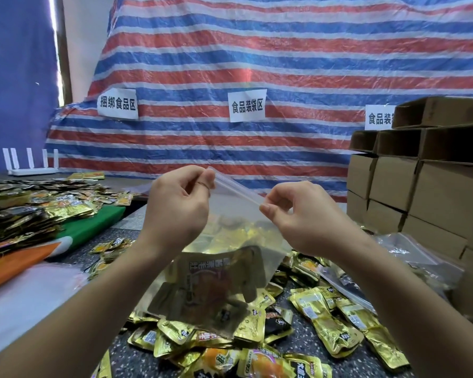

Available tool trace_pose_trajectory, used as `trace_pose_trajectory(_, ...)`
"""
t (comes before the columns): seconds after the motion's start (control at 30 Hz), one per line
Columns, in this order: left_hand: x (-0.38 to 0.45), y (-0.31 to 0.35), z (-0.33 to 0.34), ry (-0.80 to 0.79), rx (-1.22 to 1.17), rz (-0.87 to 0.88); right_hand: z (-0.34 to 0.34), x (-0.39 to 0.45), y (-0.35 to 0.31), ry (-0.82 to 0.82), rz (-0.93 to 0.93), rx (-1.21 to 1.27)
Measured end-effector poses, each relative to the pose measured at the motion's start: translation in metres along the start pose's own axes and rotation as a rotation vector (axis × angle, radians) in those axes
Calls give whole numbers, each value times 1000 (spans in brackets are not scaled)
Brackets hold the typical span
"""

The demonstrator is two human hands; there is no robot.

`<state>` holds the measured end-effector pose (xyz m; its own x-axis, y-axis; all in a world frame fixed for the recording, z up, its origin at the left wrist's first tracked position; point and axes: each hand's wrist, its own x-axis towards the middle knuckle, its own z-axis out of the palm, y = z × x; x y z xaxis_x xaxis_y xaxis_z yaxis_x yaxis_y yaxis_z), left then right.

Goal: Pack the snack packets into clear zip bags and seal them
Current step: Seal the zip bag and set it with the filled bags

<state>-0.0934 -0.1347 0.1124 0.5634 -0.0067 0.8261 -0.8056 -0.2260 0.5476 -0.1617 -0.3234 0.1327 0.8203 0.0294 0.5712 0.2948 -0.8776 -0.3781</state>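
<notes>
Both hands, left hand [179,203] and right hand [298,214], pinch the zip bag [230,257] top.

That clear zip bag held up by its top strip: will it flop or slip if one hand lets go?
Likely floppy: the zip bag hangs slack between the left hand and right hand. Probably bottom-heavy, since the gold packets sit low. Its film looks glossy, so possibly slippery.

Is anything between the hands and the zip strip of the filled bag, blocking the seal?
Nothing visible does. The left hand and right hand already pinch the two ends of the zip strip of the clear zip bag, held up above the loose snack packets. The strip between them is bare.
</notes>
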Motion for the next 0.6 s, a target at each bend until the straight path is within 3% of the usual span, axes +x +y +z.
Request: trace_pose_trajectory(0.6,6,-12,-22,37,88,33,-1,-12,19,-32,-9,-24)
